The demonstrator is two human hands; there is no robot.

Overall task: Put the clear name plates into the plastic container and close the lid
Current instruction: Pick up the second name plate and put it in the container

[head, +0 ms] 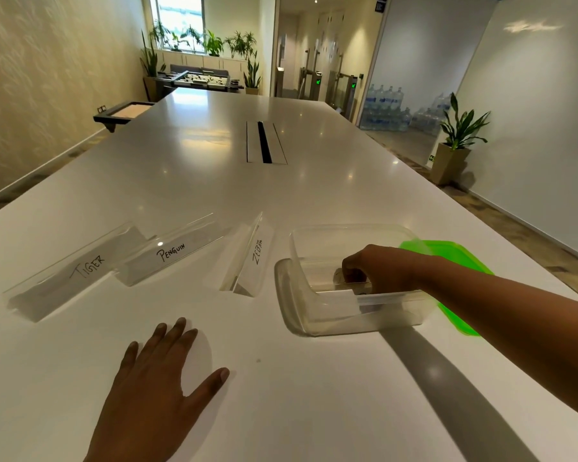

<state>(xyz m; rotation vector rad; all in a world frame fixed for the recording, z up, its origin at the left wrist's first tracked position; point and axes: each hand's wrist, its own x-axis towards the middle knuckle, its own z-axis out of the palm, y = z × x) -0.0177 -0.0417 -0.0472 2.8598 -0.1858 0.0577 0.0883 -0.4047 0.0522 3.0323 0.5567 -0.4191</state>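
Note:
Three clear name plates stand on the white table (281, 378): "Tiger" (70, 275) at the left, "Penguin" (171, 251) beside it, "Zebra" (251, 258) nearer the middle. To their right sits the clear plastic container (301, 305), lid off. My right hand (377, 268) reaches down into it, fingers curled on a fourth clear name plate (384, 298) that lies along the container's near side. The green lid (447, 251) lies flat behind and right of the container, partly hidden by my arm. My left hand (161, 378) rests flat on the table, fingers spread, holding nothing.
A cable slot (264, 141) is set into the middle of the table farther back. The table's right edge runs close past the green lid. A potted plant (454, 145) stands on the floor at the right, and a foosball table (197, 78) far behind.

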